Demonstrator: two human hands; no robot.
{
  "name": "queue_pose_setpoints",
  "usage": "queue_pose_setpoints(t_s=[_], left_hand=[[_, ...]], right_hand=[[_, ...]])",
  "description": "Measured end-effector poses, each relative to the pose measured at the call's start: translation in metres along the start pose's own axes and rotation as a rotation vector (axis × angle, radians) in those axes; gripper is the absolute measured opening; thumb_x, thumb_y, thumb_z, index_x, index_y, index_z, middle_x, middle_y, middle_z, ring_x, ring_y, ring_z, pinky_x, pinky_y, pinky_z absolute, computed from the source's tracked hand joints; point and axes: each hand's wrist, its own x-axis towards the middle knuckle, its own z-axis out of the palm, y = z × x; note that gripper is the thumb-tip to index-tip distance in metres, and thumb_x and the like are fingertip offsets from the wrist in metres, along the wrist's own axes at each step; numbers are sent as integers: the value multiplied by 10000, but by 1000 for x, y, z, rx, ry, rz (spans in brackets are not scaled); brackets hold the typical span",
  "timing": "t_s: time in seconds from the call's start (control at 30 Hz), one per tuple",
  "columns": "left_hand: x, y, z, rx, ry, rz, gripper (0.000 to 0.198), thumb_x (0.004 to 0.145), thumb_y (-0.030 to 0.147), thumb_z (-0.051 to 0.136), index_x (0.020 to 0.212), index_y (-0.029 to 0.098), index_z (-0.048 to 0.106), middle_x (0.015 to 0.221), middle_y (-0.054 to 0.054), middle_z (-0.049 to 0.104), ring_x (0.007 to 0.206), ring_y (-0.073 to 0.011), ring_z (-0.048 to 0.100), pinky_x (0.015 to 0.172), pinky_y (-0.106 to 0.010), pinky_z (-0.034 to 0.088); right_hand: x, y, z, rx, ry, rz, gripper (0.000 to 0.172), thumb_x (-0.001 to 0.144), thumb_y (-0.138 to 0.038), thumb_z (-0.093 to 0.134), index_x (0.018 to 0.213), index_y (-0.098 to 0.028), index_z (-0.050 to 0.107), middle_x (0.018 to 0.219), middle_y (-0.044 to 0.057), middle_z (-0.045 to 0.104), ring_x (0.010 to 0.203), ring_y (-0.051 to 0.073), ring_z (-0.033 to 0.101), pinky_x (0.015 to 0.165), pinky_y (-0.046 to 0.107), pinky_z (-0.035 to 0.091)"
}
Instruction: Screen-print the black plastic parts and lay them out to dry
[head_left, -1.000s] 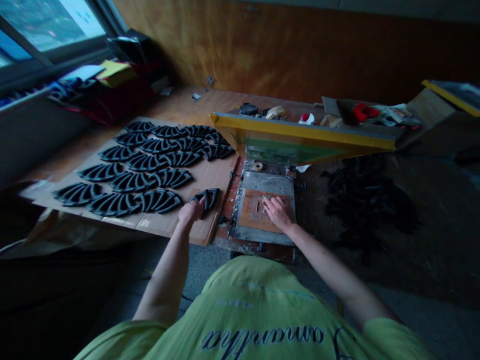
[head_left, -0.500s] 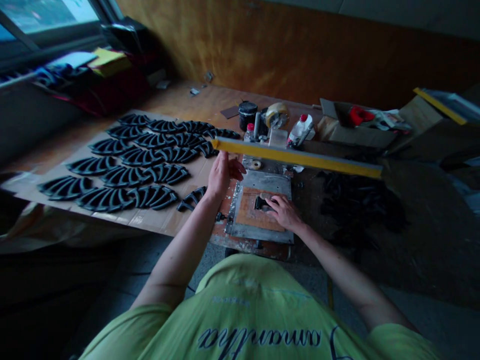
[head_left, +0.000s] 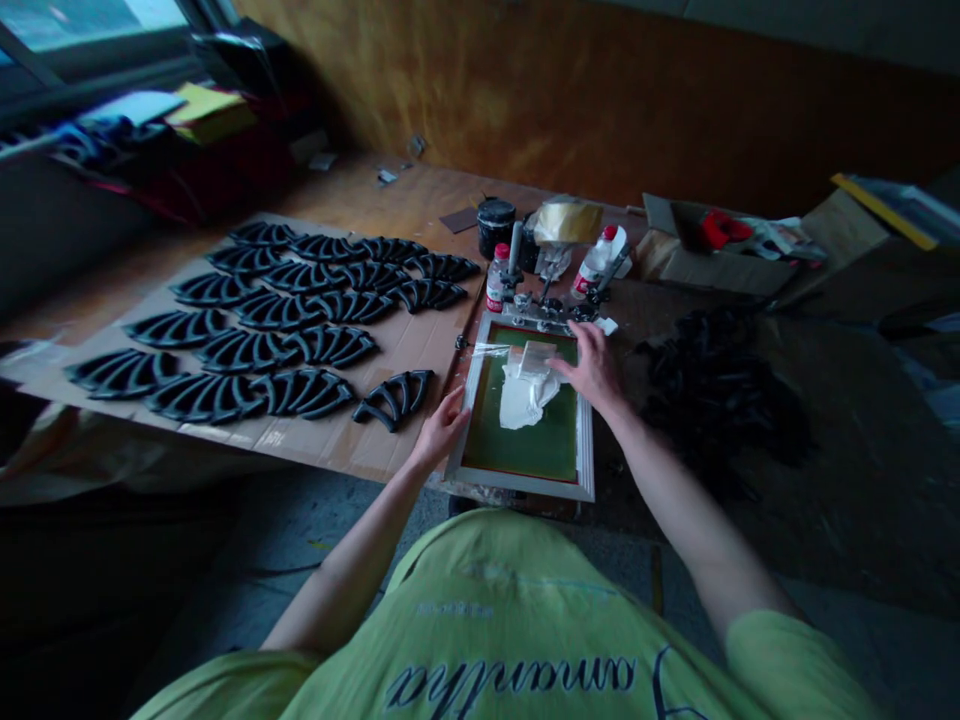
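A screen-printing frame (head_left: 586,440) lies flat in front of me, its pale rim around a green mesh. White paste (head_left: 525,400) is spread on the upper middle of the mesh. A pale, block-like squeegee (head_left: 534,355) rests at the paste's far end. My left hand (head_left: 442,430) is at the frame's left edge, its fingers extended against the rim. Over the right side of the frame, my right hand (head_left: 600,375) is open, thumb and fingers apart beside the squeegee. The board and small black piece beneath are hidden by the frame.
Rows of black ribbed, fan-shaped pieces (head_left: 285,312) cover the cardboard (head_left: 405,345) on the left. Behind the frame stand red-capped bottles (head_left: 496,282), a dark tub (head_left: 495,228) and a tape roll (head_left: 564,220). A dark heap (head_left: 712,400) and an open carton (head_left: 712,265) are on the right.
The frame has swung down from its raised tilt to lie flat, covering the board. My left hand has come down and nearer with it. My right hand has left the black piece and moved up beside the squeegee.
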Motion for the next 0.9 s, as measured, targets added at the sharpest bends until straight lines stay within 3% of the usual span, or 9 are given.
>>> queue_pose_setpoints(t_s=[0.1, 0.2, 0.27, 0.33, 0.47, 0.57, 0.67, 0.8, 0.9], left_hand=[[6, -13, 2, 82, 3, -7, 760, 804, 565, 693, 1466, 224, 542, 892, -29, 755, 806, -210, 697, 744, -300, 530], [8, -18, 2, 105, 3, -4, 744, 815, 574, 680, 1455, 216, 552, 912, -37, 763, 843, -219, 706, 774, -307, 530], [8, -20, 2, 103, 1, -5, 742, 821, 581, 672, 1454, 211, 552, 935, -46, 767, 865, -223, 709, 793, -313, 531], [9, -22, 2, 89, -4, -5, 741, 829, 585, 662, 1456, 207, 550, 963, -56, 768, 880, -225, 711, 807, -318, 533], [10, -22, 2, 71, 5, -9, 723, 817, 574, 681, 1432, 209, 575, 990, -62, 768, 891, -229, 713, 812, -321, 539], [10, -19, 2, 61, -3, -13, 727, 815, 571, 683, 1432, 203, 573, 977, -60, 769, 883, -231, 715, 800, -320, 543], [8, -17, 3, 36, -11, -16, 742, 818, 573, 678, 1444, 192, 559, 957, -64, 768, 880, -232, 717, 786, -316, 545], [6, -15, 4, -4, -17, -32, 753, 809, 577, 686, 1442, 190, 560, 943, -67, 766, 863, -233, 718, 761, -316, 548], [5, -9, 3, -19, -23, -45, 769, 795, 578, 702, 1444, 191, 559, 941, -68, 765, 863, -238, 716, 746, -316, 550]], right_hand=[[4, -37, 11, -85, -245, -93, 346, 850, -357, 740, 1133, -168, 683, 1153, 139, 662, 1099, 293, 570, 933, 407, 474], [-14, -54, 15, -120, -448, -126, 148, 875, -294, 709, 955, -169, 701, 1001, 119, 708, 988, 270, 592, 868, 366, 460], [-33, -55, 12, -104, -500, -206, 95, 894, -218, 651, 952, -165, 705, 988, 114, 713, 977, 259, 601, 853, 352, 448], [-47, -51, 5, -78, -540, -331, 153, 881, -127, 595, 971, -163, 712, 982, 103, 715, 983, 247, 606, 847, 338, 438], [-48, -39, -7, -11, -646, -510, 184, 812, -93, 621, 930, -192, 723, 941, 57, 721, 934, 215, 622, 825, 307, 433], [-38, -39, -6, -4, -603, -437, 59, 830, -188, 666, 841, -212, 719, 870, 42, 715, 886, 215, 625, 791, 305, 436], [-47, -45, 1, -45, -482, -352, 149, 861, -134, 601, 913, -192, 728, 940, 72, 725, 933, 224, 626, 813, 318, 444], [-66, -48, 3, -12, -517, -408, 171, 866, -126, 615, 971, -187, 734, 968, 71, 733, 927, 216, 645, 814, 318, 474], [-49, -50, 0, 31, -482, -316, 124, 878, -263, 702, 989, -222, 739, 973, 40, 738, 926, 217, 662, 804, 320, 496]])
